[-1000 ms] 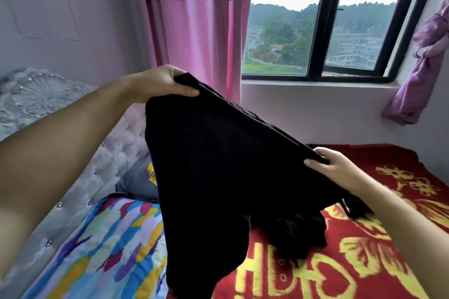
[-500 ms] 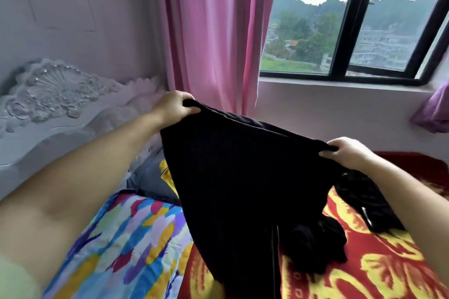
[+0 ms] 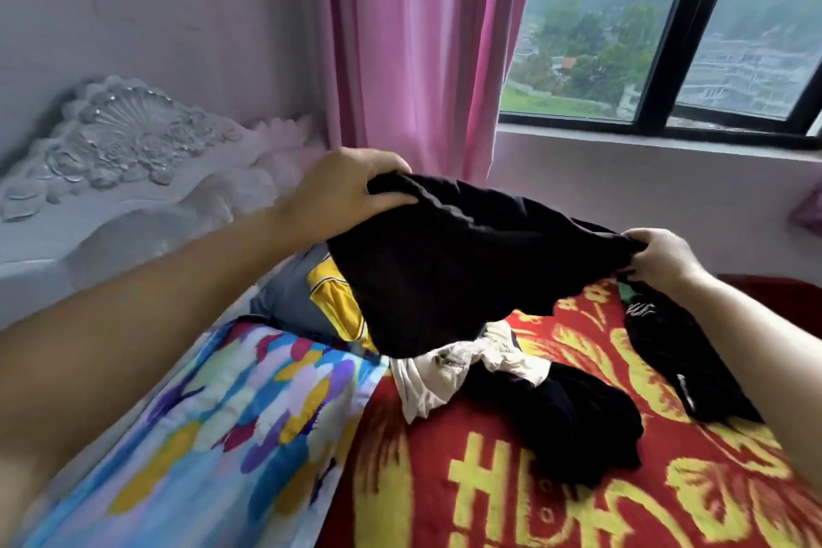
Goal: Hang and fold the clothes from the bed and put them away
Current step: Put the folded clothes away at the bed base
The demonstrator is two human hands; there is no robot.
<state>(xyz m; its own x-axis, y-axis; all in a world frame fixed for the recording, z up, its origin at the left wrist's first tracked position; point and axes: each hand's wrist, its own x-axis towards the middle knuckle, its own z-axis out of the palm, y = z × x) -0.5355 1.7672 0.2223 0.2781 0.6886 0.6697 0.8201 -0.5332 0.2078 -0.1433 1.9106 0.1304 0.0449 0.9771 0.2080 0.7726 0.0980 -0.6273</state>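
Above the red bed cover, one black garment hangs stretched between two hands: the left hand grips its far left corner and the right hand pinches its right edge. Under it lie three more clothes: a white one, a black heap and a black piece on the right, partly hidden by the right arm. One yellow cloth peeks out behind, mostly covered.

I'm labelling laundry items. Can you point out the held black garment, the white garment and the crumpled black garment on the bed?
held black garment [image 3: 453,271], head view, middle of the hanging cloth
white garment [image 3: 427,378], head view, bunched middle
crumpled black garment [image 3: 574,418], head view, centre of the heap
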